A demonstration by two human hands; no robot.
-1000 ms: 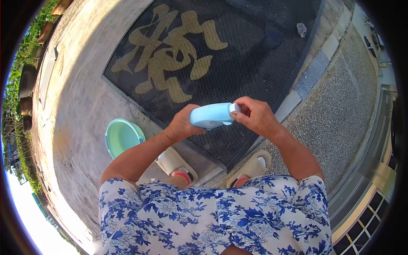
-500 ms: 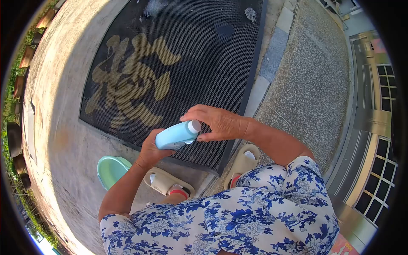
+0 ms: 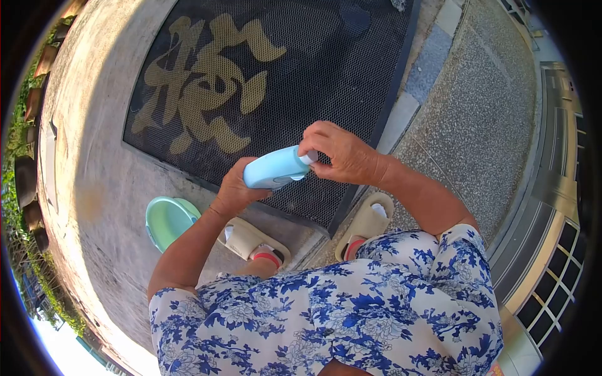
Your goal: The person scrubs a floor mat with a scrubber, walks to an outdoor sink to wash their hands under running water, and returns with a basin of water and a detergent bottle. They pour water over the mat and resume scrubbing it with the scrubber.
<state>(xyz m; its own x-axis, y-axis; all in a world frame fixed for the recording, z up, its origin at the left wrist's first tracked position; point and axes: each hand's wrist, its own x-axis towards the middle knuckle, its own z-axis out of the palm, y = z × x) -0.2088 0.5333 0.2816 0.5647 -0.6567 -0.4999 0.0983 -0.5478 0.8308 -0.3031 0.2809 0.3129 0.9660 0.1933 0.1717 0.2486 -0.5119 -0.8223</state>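
A light blue plastic bottle (image 3: pixel 274 168) is tilted in front of me, its neck toward the right. My left hand (image 3: pixel 236 188) wraps round the body of the bottle near its base. At the other end, my right hand (image 3: pixel 343 152) grips the white bottle cap (image 3: pixel 308 157) between thumb and fingers. The cap sits at the bottle's neck; whether it is loose I cannot tell. Beneath both hands lies a black mesh doormat (image 3: pixel 326 81) with a large gold character on it.
Left of my feet a pale green basin (image 3: pixel 164 219) stands on the concrete ground (image 3: pixel 103 207). My beige slippers (image 3: pixel 249 239) are at the mat's near edge. Speckled paving (image 3: pixel 476 106) runs along the right, up to a building front with a barred door (image 3: pixel 555 276). Pots and plants line the left.
My right hand has closed onto the bottle cap, where before its fingers were spread beside it. The bottle has come up a little in the view and lies more level.
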